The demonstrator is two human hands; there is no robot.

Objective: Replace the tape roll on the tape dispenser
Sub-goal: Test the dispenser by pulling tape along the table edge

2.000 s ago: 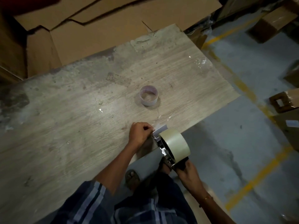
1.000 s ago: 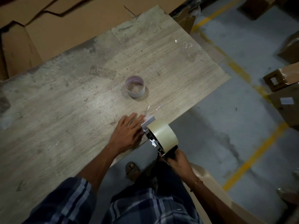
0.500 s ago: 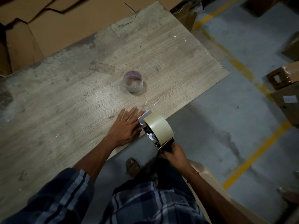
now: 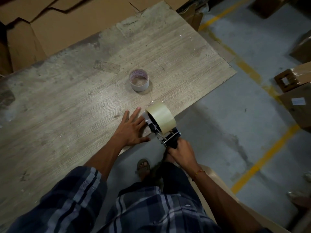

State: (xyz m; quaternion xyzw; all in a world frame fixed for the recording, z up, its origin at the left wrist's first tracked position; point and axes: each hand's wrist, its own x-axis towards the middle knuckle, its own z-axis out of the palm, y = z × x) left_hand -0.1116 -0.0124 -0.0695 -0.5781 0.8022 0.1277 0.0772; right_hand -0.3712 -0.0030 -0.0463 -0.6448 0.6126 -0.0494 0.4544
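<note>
A hand-held tape dispenser (image 4: 165, 137) with a full beige tape roll (image 4: 162, 117) mounted on it sits at the near edge of the wooden table (image 4: 70, 101). My right hand (image 4: 182, 149) grips its black handle. My left hand (image 4: 132, 127) lies flat on the table with fingers spread, just left of the dispenser's front, fingertips by its white blade guard. An empty white cardboard core (image 4: 139, 80) stands on the table beyond both hands. A thin strip of clear tape (image 4: 154, 100) glints on the wood between the core and the roll.
Flattened cardboard boxes (image 4: 75, 19) lean behind the table. To the right is grey concrete floor (image 4: 244, 115) with yellow lines and taped cartons (image 4: 296, 91). My sandalled foot (image 4: 143, 167) shows below the table edge. Scraps of clear film (image 4: 191, 39) lie near the far corner.
My left hand went from a closed pinch at the dispenser's front to lying flat and spread on the table. The dispenser stays in my right hand, tilted a bit further towards the table.
</note>
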